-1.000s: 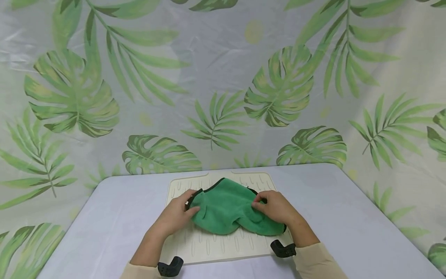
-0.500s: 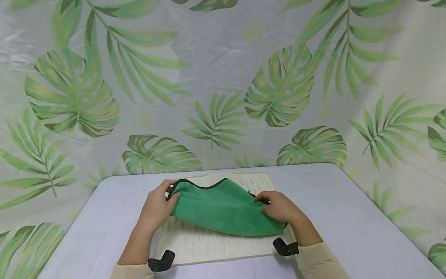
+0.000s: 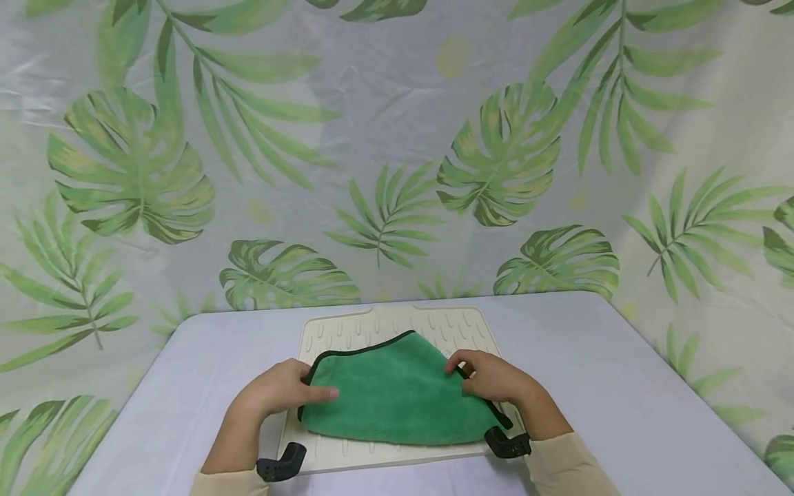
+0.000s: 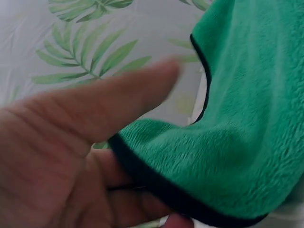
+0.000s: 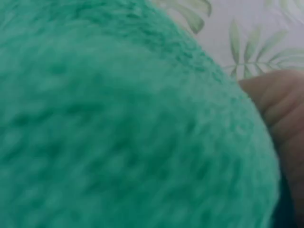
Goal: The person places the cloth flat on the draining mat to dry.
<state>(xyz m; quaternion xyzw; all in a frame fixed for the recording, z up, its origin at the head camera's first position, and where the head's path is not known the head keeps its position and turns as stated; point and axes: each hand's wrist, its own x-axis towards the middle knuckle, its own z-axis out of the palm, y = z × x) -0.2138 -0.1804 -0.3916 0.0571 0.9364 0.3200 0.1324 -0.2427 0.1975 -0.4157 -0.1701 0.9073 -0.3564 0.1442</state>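
A green plush cleaning cloth [image 3: 391, 393] with a dark bound edge lies spread and folded between both hands in the head view. At its left end, my left hand [image 3: 276, 391] has its thumb stretched out over the cloth. In the left wrist view that thumb [image 4: 128, 97] stands apart from the green pile, with the other fingers beneath the dark edge. My right hand [image 3: 493, 375] holds the cloth's right edge with bent fingers. Cloth fills most of the right wrist view, where a little of the hand [image 5: 282, 118] shows behind it.
Under the cloth lies a cream ridged mat [image 3: 338, 334] on a white-covered table [image 3: 571, 365]. A leaf-patterned curtain [image 3: 397, 138] hangs behind the table. Each wrist carries a small black camera mount [image 3: 282, 461].
My left hand has drawn the cloth's left end leftward, then lowered it. The bunched cloth is now flatter, its front edge nearer me. My left thumb has straightened; the right hand has shifted slightly.
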